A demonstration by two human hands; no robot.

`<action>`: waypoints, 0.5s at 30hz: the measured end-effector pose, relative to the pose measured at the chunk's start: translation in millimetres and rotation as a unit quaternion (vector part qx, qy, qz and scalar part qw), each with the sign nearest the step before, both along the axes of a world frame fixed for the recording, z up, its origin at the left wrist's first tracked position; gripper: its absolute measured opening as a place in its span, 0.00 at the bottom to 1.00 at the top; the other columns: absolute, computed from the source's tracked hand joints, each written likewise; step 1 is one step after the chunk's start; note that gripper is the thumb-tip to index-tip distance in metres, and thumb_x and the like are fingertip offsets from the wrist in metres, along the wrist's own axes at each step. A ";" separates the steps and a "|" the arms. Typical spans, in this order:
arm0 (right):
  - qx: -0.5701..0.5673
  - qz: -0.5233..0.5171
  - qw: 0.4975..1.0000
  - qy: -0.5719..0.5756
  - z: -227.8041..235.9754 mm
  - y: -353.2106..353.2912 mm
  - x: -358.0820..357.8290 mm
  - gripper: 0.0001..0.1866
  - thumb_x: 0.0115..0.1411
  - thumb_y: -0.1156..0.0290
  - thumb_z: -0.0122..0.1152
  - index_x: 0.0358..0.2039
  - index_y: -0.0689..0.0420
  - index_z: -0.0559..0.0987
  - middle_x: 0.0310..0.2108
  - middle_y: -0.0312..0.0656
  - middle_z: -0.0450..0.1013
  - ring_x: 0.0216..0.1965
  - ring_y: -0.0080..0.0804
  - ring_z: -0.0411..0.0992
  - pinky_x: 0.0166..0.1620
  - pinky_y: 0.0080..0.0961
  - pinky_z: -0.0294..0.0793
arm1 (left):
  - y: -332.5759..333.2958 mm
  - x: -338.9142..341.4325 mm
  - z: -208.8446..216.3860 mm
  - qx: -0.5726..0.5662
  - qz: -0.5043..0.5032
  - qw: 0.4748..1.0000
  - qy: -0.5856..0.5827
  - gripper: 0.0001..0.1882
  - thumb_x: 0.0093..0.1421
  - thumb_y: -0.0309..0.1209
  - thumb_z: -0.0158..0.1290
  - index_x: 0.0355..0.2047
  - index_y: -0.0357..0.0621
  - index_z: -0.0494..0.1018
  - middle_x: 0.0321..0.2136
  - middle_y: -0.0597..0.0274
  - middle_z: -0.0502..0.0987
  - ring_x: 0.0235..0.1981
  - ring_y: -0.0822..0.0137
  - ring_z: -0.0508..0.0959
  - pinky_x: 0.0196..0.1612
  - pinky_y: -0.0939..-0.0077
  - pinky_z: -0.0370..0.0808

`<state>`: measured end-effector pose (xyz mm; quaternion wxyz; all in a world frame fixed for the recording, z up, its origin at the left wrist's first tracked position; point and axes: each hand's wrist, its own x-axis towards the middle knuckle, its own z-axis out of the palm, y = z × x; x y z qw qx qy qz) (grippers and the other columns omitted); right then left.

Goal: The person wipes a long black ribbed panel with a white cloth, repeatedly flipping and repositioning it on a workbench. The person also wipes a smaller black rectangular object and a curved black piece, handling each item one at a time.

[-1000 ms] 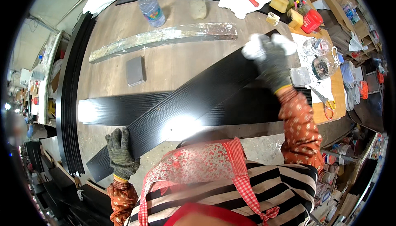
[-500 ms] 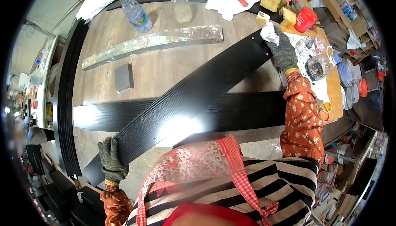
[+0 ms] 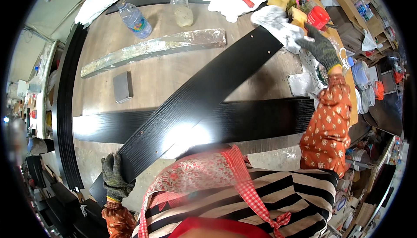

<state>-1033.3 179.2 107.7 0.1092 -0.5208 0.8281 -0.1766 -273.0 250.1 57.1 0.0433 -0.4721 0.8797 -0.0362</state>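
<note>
A long black wood-grain board (image 3: 195, 90) lies slantwise from the lower left to the upper right, with small holes near its ends. At its lower left end my gloved left hand (image 3: 116, 179) is closed around the edge. My right hand (image 3: 323, 49), in a grey glove too, is beyond the board's upper right end. Its fingers hold the edge of a white cloth (image 3: 278, 23), which spreads out by the board's far corner. Underneath, a second black board (image 3: 265, 116) lies crosswise on the table (image 3: 160, 73).
Behind the boards are a paint-stained bar (image 3: 156, 49), a grey block (image 3: 123, 87) and two clear bottles (image 3: 135, 19) (image 3: 181, 7). Yellow sponges (image 3: 278, 0) and a red jar (image 3: 318, 17) stand at the far right. Stacked black strips (image 3: 65, 108) line the left edge.
My right hand has moved right, off the board's end, and the bunched cloth has opened out. My left hand keeps its hold on the board, which has shifted slightly left in view.
</note>
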 end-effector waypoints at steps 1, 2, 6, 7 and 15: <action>0.068 0.004 0.998 0.007 0.4 12.1 -1.6 0.44 0.49 0.44 0.69 0.64 0.51 0.67 0.57 0.52 0.71 0.57 0.46 0.71 0.60 0.36 0.67 | 0.1 1.2 -0.2 0.015 0.007 1.000 0.001 0.63 0.31 0.48 0.67 0.69 0.46 0.51 0.59 0.37 0.61 0.59 0.34 0.61 0.62 0.38 0.57; 0.077 0.037 0.995 0.058 -8.8 32.6 -5.5 0.41 0.49 0.44 0.69 0.61 0.50 0.71 0.54 0.48 0.74 0.55 0.42 0.72 0.58 0.36 0.69 | -0.8 1.3 -0.3 0.028 0.011 1.000 0.007 0.63 0.31 0.47 0.67 0.69 0.47 0.52 0.59 0.37 0.60 0.59 0.34 0.61 0.62 0.37 0.57; 0.304 0.030 0.936 0.175 -10.4 76.5 18.8 0.44 0.54 0.29 0.51 0.54 0.57 0.76 0.51 0.53 0.75 0.55 0.49 0.71 0.61 0.42 0.65 | -10.5 -15.1 12.9 0.035 -0.010 0.999 -0.018 0.65 0.31 0.60 0.66 0.68 0.46 0.54 0.59 0.38 0.62 0.57 0.36 0.64 0.58 0.42 0.62; 0.337 0.019 0.911 0.238 -11.3 79.1 29.6 0.46 0.56 0.27 0.46 0.52 0.60 0.77 0.51 0.56 0.74 0.55 0.51 0.71 0.62 0.44 0.64 | -12.0 -19.1 16.2 0.034 -0.017 0.999 -0.033 0.66 0.32 0.66 0.65 0.67 0.45 0.55 0.58 0.39 0.64 0.56 0.37 0.66 0.58 0.44 0.63; 0.285 -0.196 0.928 0.136 -58.0 50.5 64.0 0.56 0.54 0.25 0.43 0.63 0.67 0.63 0.57 0.62 0.69 0.58 0.56 0.68 0.60 0.48 0.64 | -26.0 -8.9 6.9 0.117 -0.035 0.989 0.078 0.65 0.31 0.59 0.68 0.66 0.39 0.55 0.56 0.42 0.66 0.55 0.39 0.66 0.58 0.45 0.62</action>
